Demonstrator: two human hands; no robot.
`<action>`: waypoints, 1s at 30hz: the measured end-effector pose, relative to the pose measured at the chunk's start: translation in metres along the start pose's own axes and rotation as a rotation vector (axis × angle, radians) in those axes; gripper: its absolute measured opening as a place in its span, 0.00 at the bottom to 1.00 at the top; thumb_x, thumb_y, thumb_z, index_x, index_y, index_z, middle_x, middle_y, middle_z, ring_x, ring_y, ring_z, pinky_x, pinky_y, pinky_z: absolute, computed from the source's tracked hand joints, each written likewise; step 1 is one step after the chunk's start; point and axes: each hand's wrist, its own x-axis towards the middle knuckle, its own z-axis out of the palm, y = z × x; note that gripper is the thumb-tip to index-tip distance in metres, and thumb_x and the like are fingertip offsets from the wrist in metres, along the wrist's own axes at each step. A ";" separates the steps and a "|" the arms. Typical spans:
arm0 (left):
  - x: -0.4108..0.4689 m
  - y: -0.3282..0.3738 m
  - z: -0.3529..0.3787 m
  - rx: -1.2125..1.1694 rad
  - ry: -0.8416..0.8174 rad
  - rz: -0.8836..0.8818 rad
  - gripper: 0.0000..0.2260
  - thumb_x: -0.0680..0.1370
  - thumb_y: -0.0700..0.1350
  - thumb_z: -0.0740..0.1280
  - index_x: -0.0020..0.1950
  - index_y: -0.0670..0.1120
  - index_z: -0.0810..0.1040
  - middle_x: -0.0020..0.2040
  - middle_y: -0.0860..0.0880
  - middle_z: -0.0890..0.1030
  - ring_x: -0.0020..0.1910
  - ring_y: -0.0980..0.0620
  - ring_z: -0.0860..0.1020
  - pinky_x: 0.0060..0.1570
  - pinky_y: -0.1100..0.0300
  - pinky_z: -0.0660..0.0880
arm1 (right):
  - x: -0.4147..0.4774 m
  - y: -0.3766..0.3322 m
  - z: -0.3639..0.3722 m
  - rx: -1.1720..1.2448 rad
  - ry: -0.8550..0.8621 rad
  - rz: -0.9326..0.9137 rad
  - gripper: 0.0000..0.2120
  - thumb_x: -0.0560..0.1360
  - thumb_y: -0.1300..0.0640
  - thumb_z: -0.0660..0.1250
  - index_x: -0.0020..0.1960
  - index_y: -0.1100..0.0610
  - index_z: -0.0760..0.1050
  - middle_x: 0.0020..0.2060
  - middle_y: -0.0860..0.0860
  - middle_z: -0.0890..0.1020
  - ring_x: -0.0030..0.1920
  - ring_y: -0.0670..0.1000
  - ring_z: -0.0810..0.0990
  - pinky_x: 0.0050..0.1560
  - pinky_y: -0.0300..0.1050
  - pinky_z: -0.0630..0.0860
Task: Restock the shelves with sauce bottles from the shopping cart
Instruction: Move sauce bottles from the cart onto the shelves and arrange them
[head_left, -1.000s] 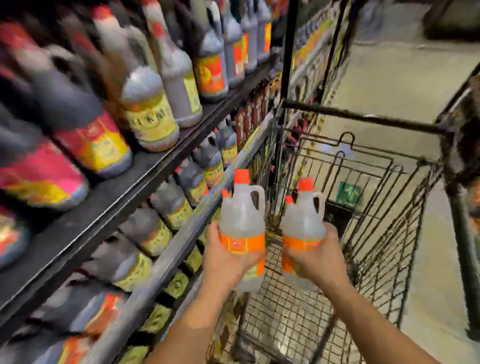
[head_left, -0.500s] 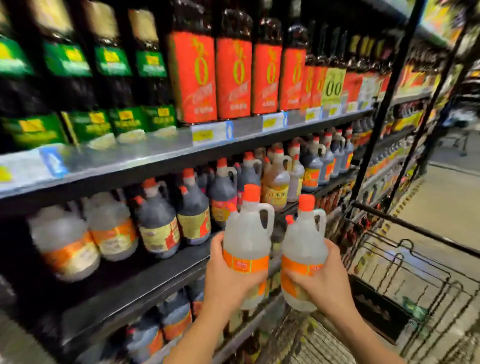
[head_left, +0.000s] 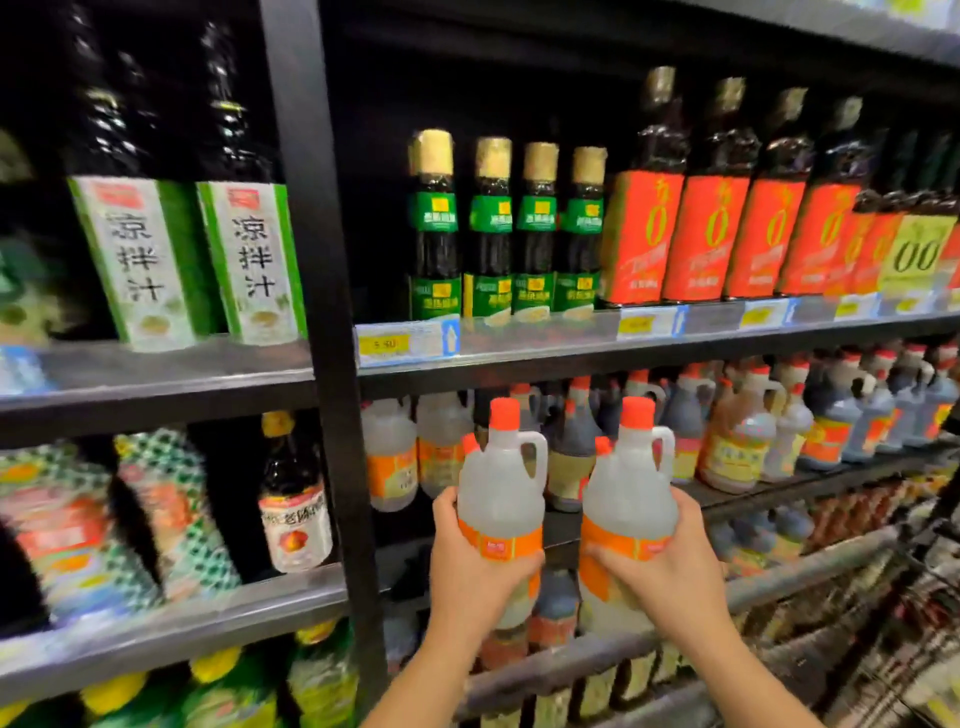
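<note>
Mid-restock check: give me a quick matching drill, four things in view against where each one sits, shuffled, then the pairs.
Things
1. clear jug in the left hand
2. gold-capped green-label bottles
3. red-label bottles
4. white-and-green label bottles

Places
A. upper shelf, left of the black post
B. upper shelf, furthest right of these
C. held up beside the second jug in the right hand
D. upper shelf, just right of the black post

Pairs: 1-C, 2-D, 3-B, 4-A

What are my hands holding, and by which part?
Left hand holds the left jug, right hand the right jug, both around the lower body.
</note>
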 end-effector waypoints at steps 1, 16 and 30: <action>0.002 -0.002 -0.002 0.007 0.031 -0.003 0.41 0.57 0.53 0.81 0.61 0.62 0.60 0.52 0.66 0.73 0.47 0.69 0.74 0.39 0.70 0.72 | 0.002 0.000 0.005 0.022 -0.023 0.007 0.42 0.56 0.52 0.83 0.63 0.43 0.64 0.53 0.45 0.77 0.50 0.48 0.77 0.42 0.40 0.71; 0.043 -0.043 -0.003 0.145 0.425 -0.107 0.45 0.59 0.48 0.82 0.67 0.58 0.58 0.60 0.52 0.74 0.57 0.52 0.75 0.52 0.57 0.73 | 0.042 0.014 0.052 0.127 -0.310 -0.058 0.41 0.55 0.48 0.82 0.57 0.32 0.59 0.51 0.36 0.74 0.49 0.37 0.75 0.40 0.35 0.71; 0.087 -0.057 -0.017 0.333 0.585 -0.221 0.41 0.60 0.45 0.82 0.66 0.46 0.63 0.62 0.45 0.67 0.61 0.43 0.72 0.58 0.49 0.75 | 0.055 0.016 0.083 0.204 -0.399 -0.107 0.44 0.53 0.46 0.81 0.62 0.38 0.61 0.52 0.34 0.73 0.52 0.38 0.75 0.45 0.38 0.74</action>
